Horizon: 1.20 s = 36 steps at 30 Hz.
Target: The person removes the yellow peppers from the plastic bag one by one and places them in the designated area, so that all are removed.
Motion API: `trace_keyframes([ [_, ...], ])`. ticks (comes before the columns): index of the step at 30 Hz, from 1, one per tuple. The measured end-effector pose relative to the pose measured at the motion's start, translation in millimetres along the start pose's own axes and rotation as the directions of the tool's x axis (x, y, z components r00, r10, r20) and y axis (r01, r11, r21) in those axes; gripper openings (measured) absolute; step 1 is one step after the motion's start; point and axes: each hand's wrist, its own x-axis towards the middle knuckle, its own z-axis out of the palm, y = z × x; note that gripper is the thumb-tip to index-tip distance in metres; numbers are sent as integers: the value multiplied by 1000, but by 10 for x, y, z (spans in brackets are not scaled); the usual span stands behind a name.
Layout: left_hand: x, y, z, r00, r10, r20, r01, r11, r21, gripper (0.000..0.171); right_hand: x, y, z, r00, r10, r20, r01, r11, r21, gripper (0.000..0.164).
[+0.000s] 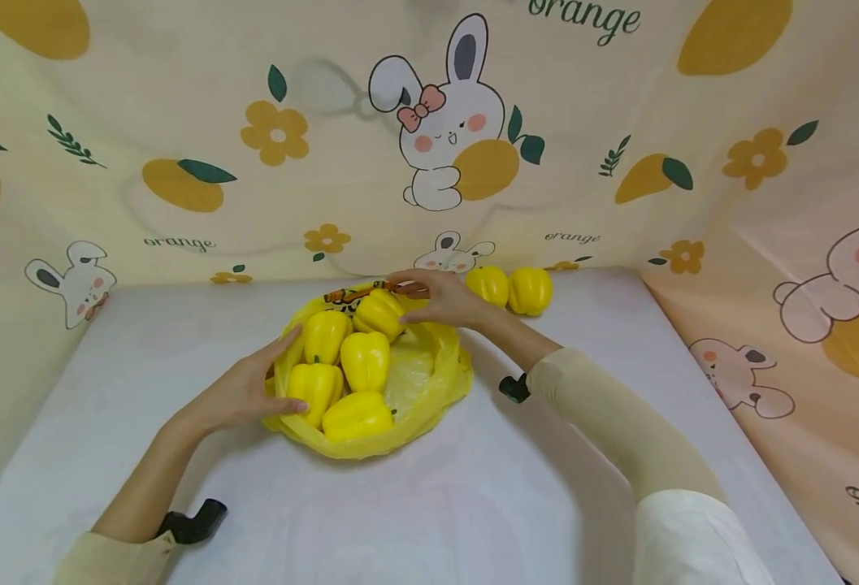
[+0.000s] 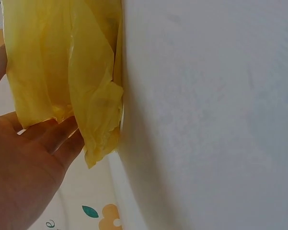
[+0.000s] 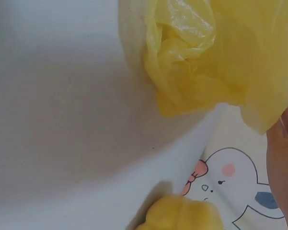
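A yellow plastic bag [image 1: 436, 374] lies with its mouth spread wide on the table. Inside it are several yellow bell peppers [image 1: 365, 361]. My left hand [image 1: 242, 390] holds the bag's left side, thumb over the rim and fingers along the outside. In the left wrist view, those fingers [image 2: 62, 136] go partly behind the yellow plastic. Reaching over the far right rim, my right hand [image 1: 444, 299] holds a bell pepper [image 1: 379, 314] between thumb and fingers, inside the bag. The right wrist view hides that pepper behind the bag wall [image 3: 268, 57].
Two more yellow bell peppers [image 1: 530, 291] stand at the back of the white table [image 1: 546, 487], right of the bag. Behind them hangs a printed cloth [image 1: 583, 106] with rabbits and oranges. Black wrist mounts [image 1: 197, 522] sit on both forearms.
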Motion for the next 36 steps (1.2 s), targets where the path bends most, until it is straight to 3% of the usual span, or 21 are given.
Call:
trace_keyframes([
  [8, 39, -7, -41, 1000, 29, -8, -28, 1000, 13, 114, 94, 8, 25, 1000, -21, 23, 23, 996, -84, 73],
  [19, 16, -35, -34, 1000, 22, -13, -22, 1000, 10, 115, 136, 3, 112, 997, 26, 73, -7, 969, -246, 84],
  [26, 3, -46, -12, 999, 31, -15, -31, 1000, 4, 115, 141, 55, 171, 994, 51, 95, -27, 970, -241, 85],
  [36, -10, -69, 14, 1000, 24, -13, -24, 1000, 1, 115, 108, 98, 182, 997, 61, 46, -46, 960, -277, 84],
])
